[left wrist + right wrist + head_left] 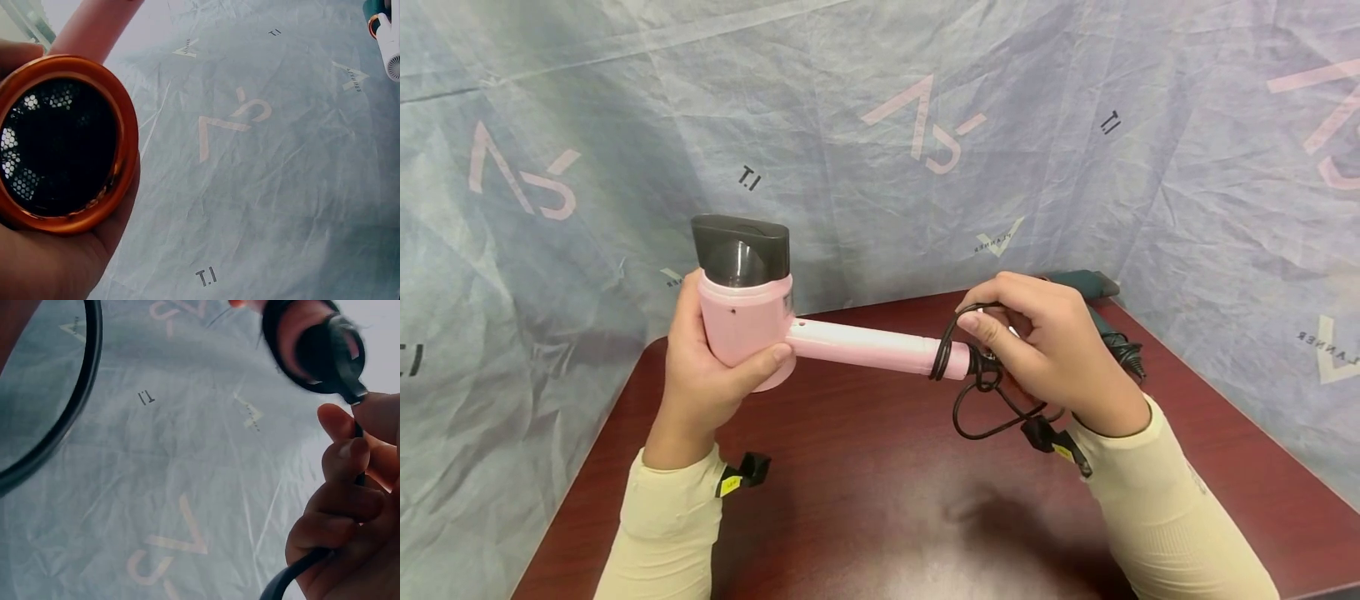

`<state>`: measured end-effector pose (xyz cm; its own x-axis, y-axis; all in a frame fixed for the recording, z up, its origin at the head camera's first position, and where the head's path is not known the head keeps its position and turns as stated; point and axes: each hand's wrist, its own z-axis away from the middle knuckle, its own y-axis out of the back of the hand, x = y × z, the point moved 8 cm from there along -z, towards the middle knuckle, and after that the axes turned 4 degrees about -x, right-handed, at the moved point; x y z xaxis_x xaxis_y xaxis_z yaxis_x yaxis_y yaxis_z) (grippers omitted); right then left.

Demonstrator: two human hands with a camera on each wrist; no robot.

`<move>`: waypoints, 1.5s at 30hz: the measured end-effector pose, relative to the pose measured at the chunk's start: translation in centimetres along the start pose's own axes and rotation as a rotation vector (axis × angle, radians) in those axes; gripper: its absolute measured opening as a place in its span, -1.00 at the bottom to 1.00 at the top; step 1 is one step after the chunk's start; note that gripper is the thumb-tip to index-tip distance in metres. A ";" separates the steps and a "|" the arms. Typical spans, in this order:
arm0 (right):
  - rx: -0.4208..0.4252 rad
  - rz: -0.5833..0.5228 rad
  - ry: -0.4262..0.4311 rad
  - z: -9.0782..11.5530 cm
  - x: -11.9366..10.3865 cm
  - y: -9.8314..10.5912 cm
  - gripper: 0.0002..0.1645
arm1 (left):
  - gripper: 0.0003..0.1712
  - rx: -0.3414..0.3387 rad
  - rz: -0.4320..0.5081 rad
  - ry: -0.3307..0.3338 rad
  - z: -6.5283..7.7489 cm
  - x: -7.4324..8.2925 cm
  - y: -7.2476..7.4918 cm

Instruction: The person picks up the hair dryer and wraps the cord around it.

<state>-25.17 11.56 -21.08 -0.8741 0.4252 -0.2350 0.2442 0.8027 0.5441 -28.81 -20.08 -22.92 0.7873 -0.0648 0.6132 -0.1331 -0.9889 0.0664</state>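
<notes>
In the head view, my left hand (703, 375) grips the barrel of a pink hair dryer (745, 321) above the table. The dryer's flat black nozzle (741, 250) points up and its handle reaches right. The left wrist view shows the dryer's orange-rimmed air inlet (128, 150) and black mesh. My right hand (1052, 350) pinches the black power cord (981, 435) at the handle's end, with fingers curled round it. Loops of cord circle the handle end, and more hangs below. In the right wrist view the cord (90, 369) runs out of the curled fingers (331, 531).
Behind my right hand, a dark green hair dryer (1086, 283) lies at the back right of the reddish-brown table (865, 492), its cord (1127, 354) bundled. A white appliance (389, 47) shows at the left wrist view's edge. Printed grey fabric (850, 183) hangs behind the table.
</notes>
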 end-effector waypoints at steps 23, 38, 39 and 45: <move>-0.227 -0.201 -0.160 0.5 3.0 -4.7 -0.75 | -0.15 0.087 0.285 -0.072 -0.4 1.0 0.3; -0.316 -0.189 -0.304 1.2 3.0 -9.2 -0.71 | -0.21 0.312 0.313 -0.133 -0.5 1.1 1.4; -0.340 -0.179 -0.326 1.3 3.0 -9.5 -0.70 | -0.21 0.333 0.309 -0.139 -0.5 1.2 1.6; -0.391 -0.108 -0.337 1.6 2.4 -10.7 -0.69 | -0.21 0.388 0.297 -0.167 -0.6 2.1 1.5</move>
<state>-29.17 4.66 -28.78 -0.6865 0.5113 -0.5170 -0.0708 0.6607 0.7473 -27.71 -21.63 -21.03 0.8391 -0.3396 0.4250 -0.1573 -0.8993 -0.4081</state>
